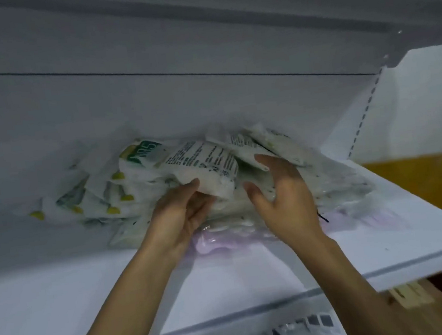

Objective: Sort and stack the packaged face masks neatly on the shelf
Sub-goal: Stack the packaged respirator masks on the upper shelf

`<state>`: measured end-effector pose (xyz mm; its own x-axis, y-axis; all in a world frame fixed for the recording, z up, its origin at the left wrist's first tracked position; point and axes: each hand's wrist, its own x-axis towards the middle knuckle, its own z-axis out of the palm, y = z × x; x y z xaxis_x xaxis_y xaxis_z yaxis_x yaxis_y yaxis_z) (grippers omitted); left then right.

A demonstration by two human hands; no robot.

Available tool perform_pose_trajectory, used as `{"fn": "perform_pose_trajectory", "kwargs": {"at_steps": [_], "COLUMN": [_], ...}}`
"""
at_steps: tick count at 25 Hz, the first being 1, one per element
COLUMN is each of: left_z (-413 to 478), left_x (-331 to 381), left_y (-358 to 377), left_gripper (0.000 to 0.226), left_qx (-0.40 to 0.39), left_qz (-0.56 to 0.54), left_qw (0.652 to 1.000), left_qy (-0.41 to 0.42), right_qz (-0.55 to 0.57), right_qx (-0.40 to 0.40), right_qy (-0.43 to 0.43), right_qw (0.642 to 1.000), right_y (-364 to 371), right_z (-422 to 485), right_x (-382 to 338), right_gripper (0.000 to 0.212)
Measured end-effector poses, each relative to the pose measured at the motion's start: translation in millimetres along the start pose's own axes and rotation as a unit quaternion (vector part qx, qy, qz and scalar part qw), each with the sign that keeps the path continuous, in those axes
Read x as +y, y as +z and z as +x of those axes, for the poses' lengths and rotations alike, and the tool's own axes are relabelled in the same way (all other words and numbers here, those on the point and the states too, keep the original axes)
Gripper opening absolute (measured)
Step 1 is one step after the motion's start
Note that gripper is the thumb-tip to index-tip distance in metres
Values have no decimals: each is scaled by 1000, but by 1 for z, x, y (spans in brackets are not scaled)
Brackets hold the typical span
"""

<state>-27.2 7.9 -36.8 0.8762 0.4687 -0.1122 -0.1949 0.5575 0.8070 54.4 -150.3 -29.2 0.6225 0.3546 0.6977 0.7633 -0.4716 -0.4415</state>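
Our left hand (184, 215) pinches a flat, crinkly plastic packet (202, 161); our right hand (280, 188) spreads open over the glossy heap (102, 197) on the smooth white shelf (387, 236).

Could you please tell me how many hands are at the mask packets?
2: left hand grips a printed packet mid-pile; right hand, open, is over the pile beside it.

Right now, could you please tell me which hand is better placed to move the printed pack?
Left, probably: the left hand grips the printed pack at its lower edge, while the right hand is open over the pile.
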Motion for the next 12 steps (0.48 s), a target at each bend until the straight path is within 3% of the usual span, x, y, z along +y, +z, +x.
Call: {"fn": "perform_pose_trajectory", "kwargs": {"at_steps": [5, 9, 12], "left_z": [-4, 13, 27], "left_x": [-3, -8, -17], "left_y": [30, 66, 76], "left_gripper": [25, 32, 43], "left_qx": [44, 148, 234], "left_qz": [61, 116, 134], "left_qw": [992, 973, 955], "left_qy": [101, 132, 123], "right_qz": [-24, -162, -149], "right_qx": [-87, -14, 22], "right_qy": [-51, -147, -144], "right_qw": [995, 976, 978], "right_y": [34, 63, 75], "right_z": [59, 75, 65], "right_x": [44, 71, 77], "right_gripper": [57, 48, 36]}}
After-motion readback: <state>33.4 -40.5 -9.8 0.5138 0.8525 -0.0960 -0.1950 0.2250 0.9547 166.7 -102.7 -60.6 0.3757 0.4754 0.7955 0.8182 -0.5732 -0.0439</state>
